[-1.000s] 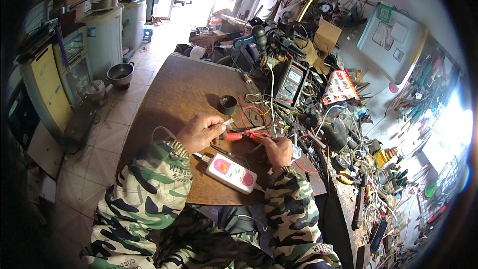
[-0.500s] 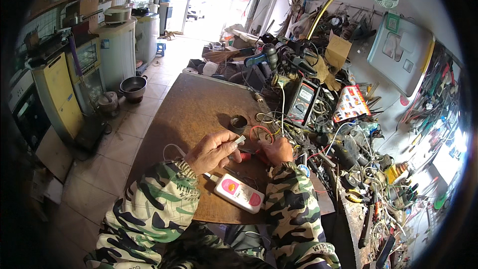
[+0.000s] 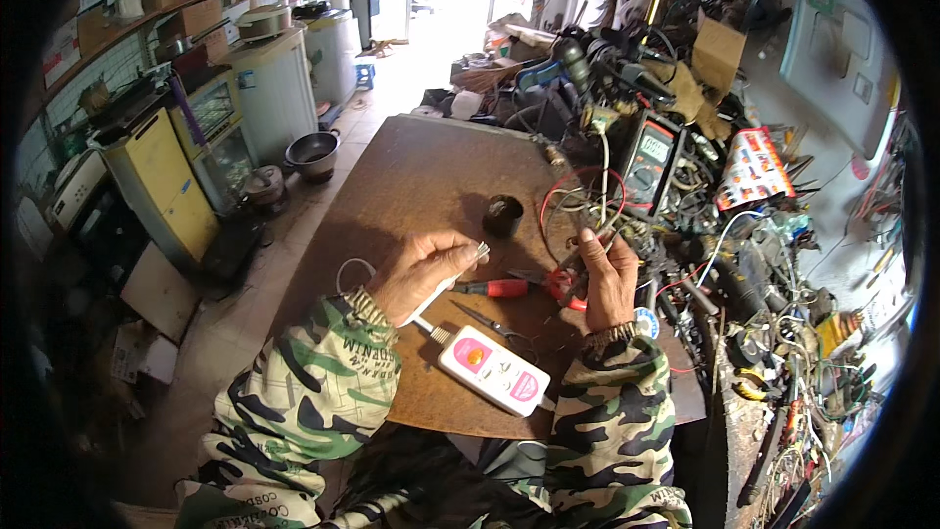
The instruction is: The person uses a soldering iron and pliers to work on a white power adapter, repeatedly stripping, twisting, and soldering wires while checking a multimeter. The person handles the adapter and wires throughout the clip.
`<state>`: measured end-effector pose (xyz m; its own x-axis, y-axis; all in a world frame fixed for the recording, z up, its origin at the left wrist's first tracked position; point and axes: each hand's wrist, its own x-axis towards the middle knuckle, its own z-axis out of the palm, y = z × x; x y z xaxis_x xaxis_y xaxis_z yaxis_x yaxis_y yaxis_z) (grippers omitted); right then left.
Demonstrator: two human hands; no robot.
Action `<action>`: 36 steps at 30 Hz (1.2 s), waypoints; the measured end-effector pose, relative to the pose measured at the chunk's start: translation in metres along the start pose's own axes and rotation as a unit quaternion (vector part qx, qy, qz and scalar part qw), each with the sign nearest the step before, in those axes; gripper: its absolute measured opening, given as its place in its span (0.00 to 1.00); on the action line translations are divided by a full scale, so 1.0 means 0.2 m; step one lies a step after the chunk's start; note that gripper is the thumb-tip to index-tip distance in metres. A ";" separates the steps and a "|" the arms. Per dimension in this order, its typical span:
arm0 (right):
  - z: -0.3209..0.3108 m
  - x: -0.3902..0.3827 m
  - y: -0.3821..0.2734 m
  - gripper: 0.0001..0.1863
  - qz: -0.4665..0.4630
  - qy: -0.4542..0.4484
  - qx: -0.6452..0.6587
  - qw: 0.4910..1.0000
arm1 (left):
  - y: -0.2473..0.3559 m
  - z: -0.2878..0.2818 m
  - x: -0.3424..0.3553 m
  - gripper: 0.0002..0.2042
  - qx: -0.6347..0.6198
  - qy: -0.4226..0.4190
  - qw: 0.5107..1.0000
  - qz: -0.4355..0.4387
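My left hand (image 3: 423, 276) is closed in a pinch around a white cable, whose bare-looking wire ends (image 3: 482, 250) stick out past the fingertips. To the right, my right hand (image 3: 611, 279) is raised over the table, its thumb and fingers closed on a thin dark stick-like thing (image 3: 599, 241). A red lead (image 3: 544, 220) loops beside it toward the multimeter (image 3: 650, 159). Between the hands lie a red-handled tool (image 3: 497, 288) and another red thing (image 3: 565, 286), partly behind the right hand. A white and pink power strip (image 3: 494, 370) lies in front, near pointed dark tweezers or scissors (image 3: 480, 315).
A small dark cup (image 3: 503, 216) stands on the brown table (image 3: 431, 171) beyond my hands. Cables, tools and parts crowd the right side, with pliers (image 3: 756, 386) among them. A dark pot (image 3: 312, 155) sits on the floor at left, near old appliances (image 3: 166, 171).
My right hand has lifted and moved right, now with the thin thing in its fingers. The red-handled tool shows more fully. The whole view has shifted, while the left hand keeps its cable.
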<state>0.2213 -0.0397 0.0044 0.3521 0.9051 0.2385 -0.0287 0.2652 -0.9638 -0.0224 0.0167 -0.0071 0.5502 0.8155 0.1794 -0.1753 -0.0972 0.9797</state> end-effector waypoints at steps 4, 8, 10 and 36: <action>0.09 -0.04 0.05 0.12 -0.097 -0.089 -0.062 0.989 | 0.04 -0.03 0.00 0.13 -0.037 0.018 0.999 -0.019; 0.06 -0.07 0.00 0.08 -0.133 -0.141 -0.276 0.942 | 0.06 -0.05 -0.01 0.10 -0.019 0.018 1.000 -0.006; 0.04 -0.08 -0.04 0.06 -0.111 -0.186 -0.334 0.917 | 0.02 -0.06 -0.01 0.08 -0.055 0.002 0.998 -0.011; 0.04 -0.05 0.03 0.13 0.140 -0.131 0.039 0.981 | -0.01 0.02 -0.04 0.10 -0.029 -0.088 0.988 -0.121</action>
<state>0.2107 -0.0442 -0.0031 0.0687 0.9976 -0.0027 -0.1646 0.0087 -0.9863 -0.0226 0.0087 -0.0095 0.7150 0.6979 -0.0418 -0.0643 0.1252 0.9900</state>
